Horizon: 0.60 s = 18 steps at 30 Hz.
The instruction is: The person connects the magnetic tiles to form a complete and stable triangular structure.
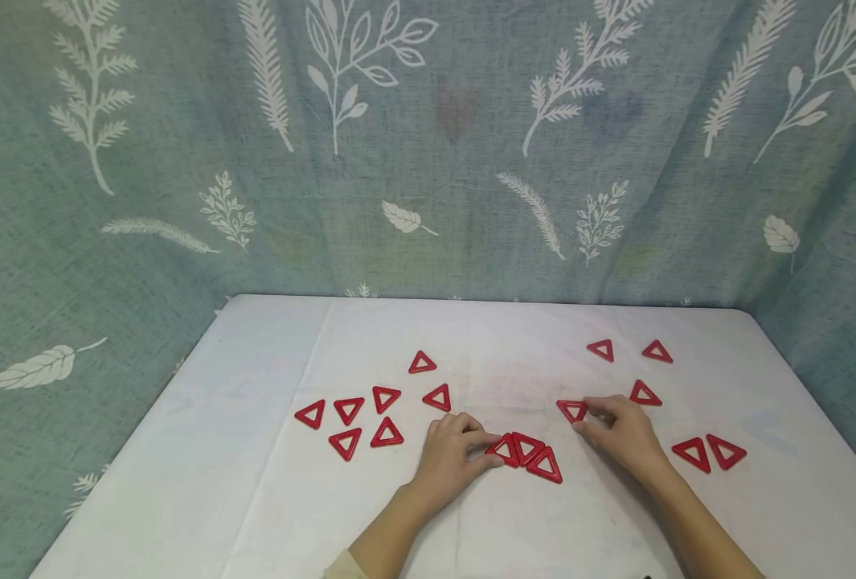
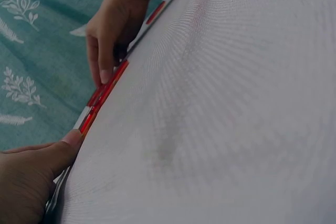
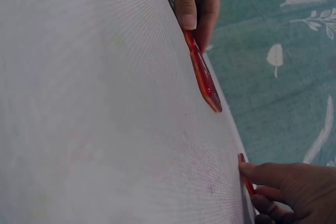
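Note:
Three red, open-centred triangle pieces lie edge to edge in a short row on the table. My left hand (image 1: 451, 452) pinches the leftmost triangle (image 1: 507, 463) of that row between thumb and fingers. Beside it lie the middle triangle (image 1: 530, 439) and the right one (image 1: 543, 475). Up and to the right, my right hand (image 1: 624, 434) pinches a separate red triangle (image 1: 571, 403) by its right side, a short gap away from the row. In the right wrist view this triangle (image 3: 248, 184) appears edge-on between thumb and fingers; whether it touches the cloth I cannot tell.
Several loose red triangles (image 1: 345, 434) are scattered left of my left hand. Others lie on the right: two (image 1: 727, 453) beside the right forearm, one (image 1: 645, 400) just behind the hand, two farther back. A white cloth (image 1: 283, 354) covers the table; a patterned curtain (image 1: 428, 161) surrounds it.

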Each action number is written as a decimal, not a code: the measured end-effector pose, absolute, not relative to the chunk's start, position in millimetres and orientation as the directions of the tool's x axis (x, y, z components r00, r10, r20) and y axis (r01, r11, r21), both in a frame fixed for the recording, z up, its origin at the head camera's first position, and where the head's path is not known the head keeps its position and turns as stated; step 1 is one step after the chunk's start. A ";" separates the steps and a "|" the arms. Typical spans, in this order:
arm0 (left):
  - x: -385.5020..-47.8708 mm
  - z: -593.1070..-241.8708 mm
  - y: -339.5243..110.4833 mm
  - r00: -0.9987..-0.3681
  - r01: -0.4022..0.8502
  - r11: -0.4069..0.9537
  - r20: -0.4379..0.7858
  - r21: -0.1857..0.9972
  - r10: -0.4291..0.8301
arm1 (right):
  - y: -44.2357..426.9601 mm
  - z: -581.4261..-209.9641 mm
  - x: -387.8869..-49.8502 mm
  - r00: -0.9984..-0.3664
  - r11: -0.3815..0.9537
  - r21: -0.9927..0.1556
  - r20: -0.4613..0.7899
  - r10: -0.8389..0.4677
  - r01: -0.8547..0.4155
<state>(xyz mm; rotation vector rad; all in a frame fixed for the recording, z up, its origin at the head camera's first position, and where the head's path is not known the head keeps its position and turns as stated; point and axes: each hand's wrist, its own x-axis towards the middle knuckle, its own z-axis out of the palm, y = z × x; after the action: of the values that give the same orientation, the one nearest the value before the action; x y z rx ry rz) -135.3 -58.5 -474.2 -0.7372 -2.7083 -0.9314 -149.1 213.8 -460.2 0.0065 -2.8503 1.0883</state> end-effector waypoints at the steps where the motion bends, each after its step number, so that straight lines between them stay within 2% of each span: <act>1: -135.3 -474.1 -58.5 -0.860 0.511 0.682 0.322 0.524 0.397 | 213.3 -460.4 -149.7 -0.996 0.746 -0.665 0.083 0.022 -0.039; 12: -137.4 -476.7 -58.6 -0.855 0.519 0.686 0.320 0.510 0.409 | 207.0 -466.4 -151.0 -0.992 0.707 -0.696 0.084 -0.095 -0.126; 18: -138.3 -477.9 -58.6 -0.848 0.530 0.681 0.335 0.506 0.412 | 203.9 -464.9 -151.9 -0.986 0.695 -0.704 0.042 -0.164 -0.145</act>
<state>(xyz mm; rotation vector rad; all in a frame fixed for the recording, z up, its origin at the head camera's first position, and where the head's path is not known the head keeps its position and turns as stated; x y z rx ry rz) -138.3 -58.6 -477.9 -0.7648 -2.6991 -0.9030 -151.9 203.9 -464.9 0.2657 -2.9143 1.2078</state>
